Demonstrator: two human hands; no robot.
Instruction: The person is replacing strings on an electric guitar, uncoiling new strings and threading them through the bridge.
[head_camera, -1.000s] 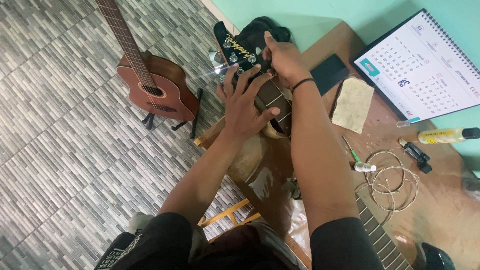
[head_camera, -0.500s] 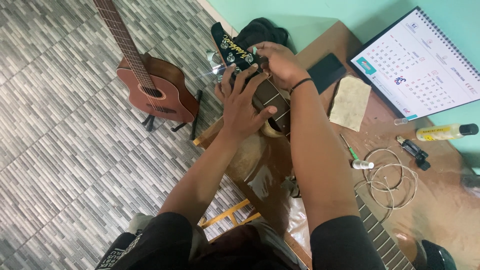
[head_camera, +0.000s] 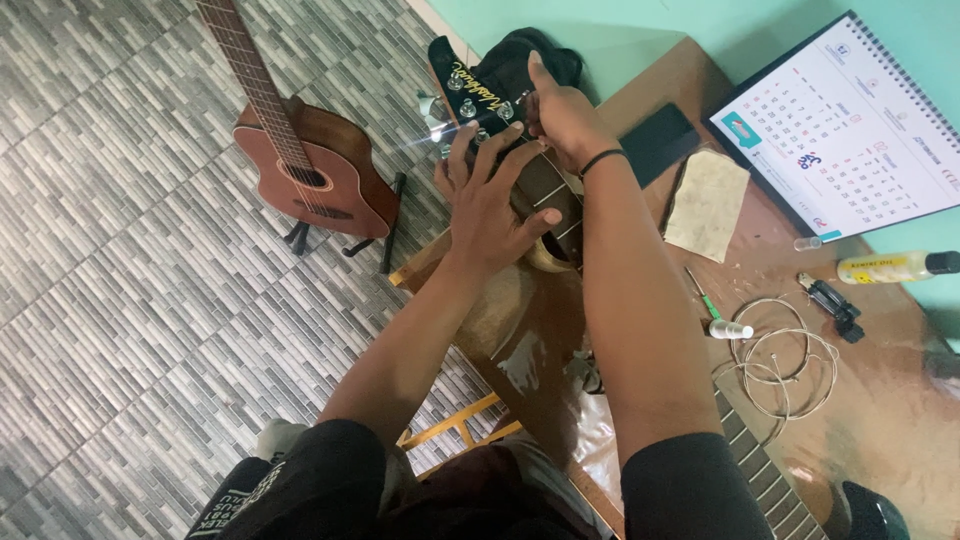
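The left hand (head_camera: 492, 205) lies flat with its fingers spread over the neck of the black guitar (head_camera: 545, 190), just below the head with its shiny pegs. The right hand (head_camera: 562, 112) pinches one peg (head_camera: 506, 110) at the edge of that head. The guitar lies on the brown table (head_camera: 900, 400), near coiled strings (head_camera: 785, 355) and a calendar (head_camera: 850, 130); a brown guitar (head_camera: 310, 170) stands on the floor.

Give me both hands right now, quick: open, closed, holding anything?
Left hand: open, fingers spread, pressed flat on the guitar neck.
Right hand: closed, pinching at a tuning peg on the black headstock.
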